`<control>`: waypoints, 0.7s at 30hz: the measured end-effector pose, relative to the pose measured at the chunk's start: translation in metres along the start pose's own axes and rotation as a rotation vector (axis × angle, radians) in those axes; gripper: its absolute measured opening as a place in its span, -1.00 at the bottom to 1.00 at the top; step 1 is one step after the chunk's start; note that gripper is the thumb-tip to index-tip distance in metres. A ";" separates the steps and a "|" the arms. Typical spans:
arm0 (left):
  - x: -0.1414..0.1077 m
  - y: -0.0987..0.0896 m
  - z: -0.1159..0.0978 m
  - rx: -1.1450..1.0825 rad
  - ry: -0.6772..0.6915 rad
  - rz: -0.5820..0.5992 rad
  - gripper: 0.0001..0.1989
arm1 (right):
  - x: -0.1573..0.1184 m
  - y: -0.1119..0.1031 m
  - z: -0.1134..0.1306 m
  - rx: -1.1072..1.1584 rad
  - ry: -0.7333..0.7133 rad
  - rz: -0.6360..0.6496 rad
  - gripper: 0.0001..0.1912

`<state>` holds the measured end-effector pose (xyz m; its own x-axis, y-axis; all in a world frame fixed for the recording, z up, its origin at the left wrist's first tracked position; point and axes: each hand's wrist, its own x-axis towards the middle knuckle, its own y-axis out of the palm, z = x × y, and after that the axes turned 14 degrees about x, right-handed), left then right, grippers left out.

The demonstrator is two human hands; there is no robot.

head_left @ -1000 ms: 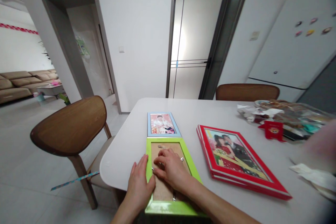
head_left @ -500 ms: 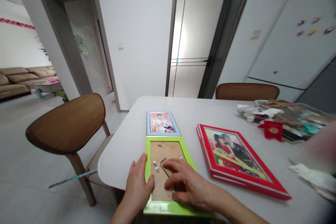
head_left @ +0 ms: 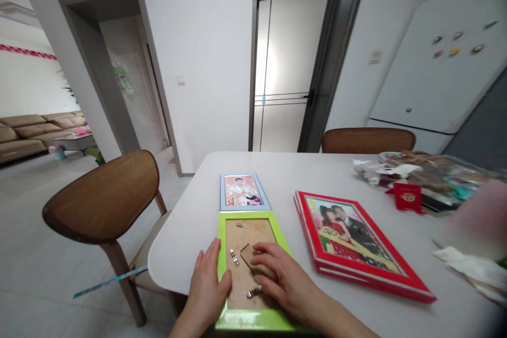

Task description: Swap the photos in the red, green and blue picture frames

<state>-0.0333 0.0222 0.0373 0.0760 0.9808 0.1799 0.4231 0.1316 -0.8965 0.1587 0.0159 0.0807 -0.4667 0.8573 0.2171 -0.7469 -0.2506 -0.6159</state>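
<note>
On the white counter (head_left: 301, 169) lies a green frame (head_left: 257, 235), back up; the left hand (head_left: 208, 286) spreads along its left edge, the right hand (head_left: 282, 277) curls by the lower clip (head_left: 251, 292), pinching or not I can't tell. The step seems to be working that clip, calling for thumb pressure and a steady frame. On the red packet (head_left: 409, 198), any writing is too small to read.

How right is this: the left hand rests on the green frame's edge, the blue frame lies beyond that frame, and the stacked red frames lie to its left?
One error: the head view shows the stacked red frames to the right of the green frame. The left hand does rest on its edge, and the blue frame lies beyond it.
</note>
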 end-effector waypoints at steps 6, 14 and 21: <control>0.000 0.001 0.001 -0.026 -0.007 -0.011 -0.41 | -0.011 0.002 -0.007 -0.166 0.156 -0.069 -0.61; 0.001 0.003 0.004 -0.054 0.008 -0.011 -0.49 | -0.007 0.002 0.000 -0.073 0.151 -0.140 -0.64; 0.008 -0.017 -0.016 -0.658 -0.124 -0.043 -0.68 | -0.001 -0.009 0.024 -0.023 0.060 -0.185 -0.66</control>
<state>-0.0260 0.0252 0.0606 -0.0410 0.9911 0.1268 0.8886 0.0942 -0.4489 0.1545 0.0067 0.1047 -0.2930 0.9134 0.2825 -0.8060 -0.0770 -0.5869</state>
